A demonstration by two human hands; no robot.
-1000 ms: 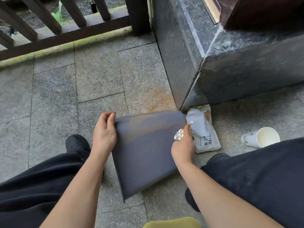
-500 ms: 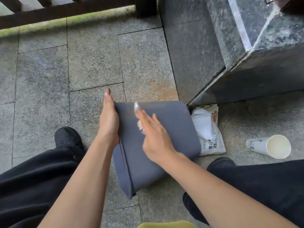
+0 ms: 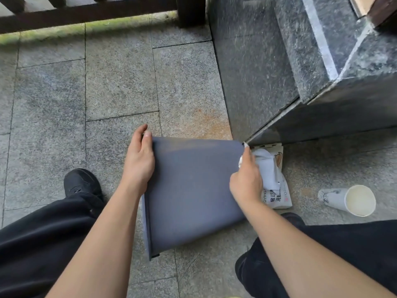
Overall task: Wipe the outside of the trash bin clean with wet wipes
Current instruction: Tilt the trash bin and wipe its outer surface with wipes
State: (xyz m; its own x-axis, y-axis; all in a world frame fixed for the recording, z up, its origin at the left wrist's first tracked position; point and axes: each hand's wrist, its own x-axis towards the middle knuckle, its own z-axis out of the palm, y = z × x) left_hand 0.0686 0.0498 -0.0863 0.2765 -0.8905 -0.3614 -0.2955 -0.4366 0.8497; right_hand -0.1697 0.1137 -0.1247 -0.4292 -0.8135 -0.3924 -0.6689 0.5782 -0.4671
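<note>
A dark grey trash bin point(image 3: 193, 190) lies on its side on the stone floor between my legs, its rim towards me. My left hand point(image 3: 139, 162) grips its left side, fingers reaching over the far edge. At the bin's right edge my right hand point(image 3: 246, 179) presses a white wet wipe point(image 3: 241, 161), mostly hidden under the fingers. The white wet-wipe pack point(image 3: 277, 190) lies just right of the bin with a sheet pulled up from it.
A dark polished stone plinth point(image 3: 279, 72) stands at the back right, close to the bin. A paper cup point(image 3: 350, 200) lies on its side at the right. My black shoes point(image 3: 81, 182) and trouser legs flank the bin. A dark wooden railing point(image 3: 86, 11) runs along the top.
My right hand slid with the wipe from the middle of the bin's upper face out to its right edge. My left hand stayed on the left side.
</note>
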